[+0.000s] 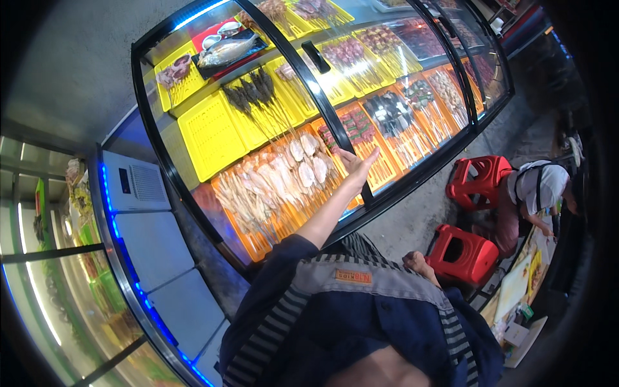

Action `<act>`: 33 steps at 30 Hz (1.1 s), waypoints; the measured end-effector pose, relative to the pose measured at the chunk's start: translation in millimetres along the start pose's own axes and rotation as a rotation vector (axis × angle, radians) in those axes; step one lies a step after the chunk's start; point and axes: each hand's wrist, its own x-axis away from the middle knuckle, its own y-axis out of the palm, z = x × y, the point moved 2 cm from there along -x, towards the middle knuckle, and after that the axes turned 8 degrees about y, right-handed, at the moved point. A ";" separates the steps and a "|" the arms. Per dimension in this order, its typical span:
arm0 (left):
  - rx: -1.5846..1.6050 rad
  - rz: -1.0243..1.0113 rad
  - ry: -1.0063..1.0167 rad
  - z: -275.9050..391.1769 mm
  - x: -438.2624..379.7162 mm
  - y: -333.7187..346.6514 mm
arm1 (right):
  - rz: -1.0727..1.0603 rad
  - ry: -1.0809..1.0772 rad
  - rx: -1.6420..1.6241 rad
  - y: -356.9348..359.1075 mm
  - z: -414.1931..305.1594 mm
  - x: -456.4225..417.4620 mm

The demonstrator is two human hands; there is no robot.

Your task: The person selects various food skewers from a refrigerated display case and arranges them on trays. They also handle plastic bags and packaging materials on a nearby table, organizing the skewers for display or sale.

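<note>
My left hand (358,167) reaches out with thumb and fingers apart, holding nothing. It overlaps the black door frame (333,130) of a lit glass display case; I cannot tell if they touch. Behind the glass, skewered pale meat or seafood (271,181) lies in orange baskets (244,242). Dark skewered fish (251,92) rest in a yellow basket (290,116), beside a bare yellow basket (210,133). Green-and-red meat skewers (355,126) lie just beyond my hand. My right hand (418,263) hangs low beside my grey apron (319,280), fingers curled; its palm is hidden.
On the left stands a cabinet (154,232) edged with blue lights. Two red plastic stools (462,254) stand at the right. Past them, a person (537,188) leans over a table holding a white cutting board (512,288).
</note>
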 end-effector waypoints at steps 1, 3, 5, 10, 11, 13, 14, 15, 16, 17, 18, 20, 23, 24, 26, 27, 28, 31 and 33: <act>0.000 -0.005 0.002 -1.3 -4.8 3.3 | 0.004 0.007 0.012 0.3 8.3 -6.5; -0.015 0.019 0.022 0.1 -9.7 13.8 | 0.015 0.057 -0.039 -9.7 -2.3 -9.1; -0.046 0.003 -0.007 -0.4 -15.3 23.6 | 0.031 0.152 -0.165 -20.3 -11.6 -6.3; -0.020 -0.260 0.013 11.9 -15.0 14.8 | 0.114 0.042 0.119 -30.2 -37.3 -20.8; 0.007 -0.315 -0.050 13.4 -12.2 2.9 | 0.149 -0.079 0.221 -31.7 -51.9 -27.0; 0.264 -0.416 0.017 7.9 -15.6 -34.4 | 0.139 -0.225 0.140 -29.8 -97.3 -42.4; 0.186 -0.342 -0.034 13.8 -7.9 -57.0 | 0.159 -0.305 0.090 -26.8 -121.8 -50.5; 0.234 -0.267 -0.061 4.1 -10.4 -92.1 | 0.177 -0.393 0.044 -26.2 -150.9 -59.9; 0.277 -0.191 -0.085 -5.7 -13.0 -126.9 | 0.161 -0.481 0.038 -27.1 -181.2 -69.5; 0.443 -0.079 -0.093 -17.4 -16.5 -163.6 | 0.139 -0.569 0.043 -29.4 -213.0 -80.2; 0.596 0.018 -0.093 -28.9 -22.4 -194.9 | 0.144 -0.569 0.054 -27.0 -233.8 -97.4; 0.863 0.268 -0.121 -25.5 -20.2 -238.6 | 0.099 -0.554 -0.043 -24.5 -277.1 -122.0; 1.070 0.453 -0.104 -27.9 -28.5 -291.4 | -0.127 -0.368 -0.482 -22.1 -334.9 -156.1; 1.113 0.491 -0.088 -31.4 -32.1 -302.9 | -0.099 -0.356 -0.526 -24.4 -350.2 -164.6; 1.136 0.559 -0.122 -33.2 -38.9 -315.5 | -0.042 -0.328 -0.612 -34.7 -374.4 -180.0; 1.144 0.586 -0.140 -33.6 -43.9 -319.3 | -0.041 -0.275 -0.715 -38.7 -376.7 -199.6; 1.158 0.547 -0.112 -40.8 -47.6 -327.0 | -0.063 -0.221 -0.839 -44.9 -385.4 -210.4; 1.181 0.519 -0.032 -48.5 -57.8 -329.6 | 0.010 -0.054 -1.074 -64.4 -396.5 -249.0; 1.232 0.596 -0.083 -49.5 -62.0 -329.6 | 0.051 0.011 -1.142 -69.5 -400.0 -264.2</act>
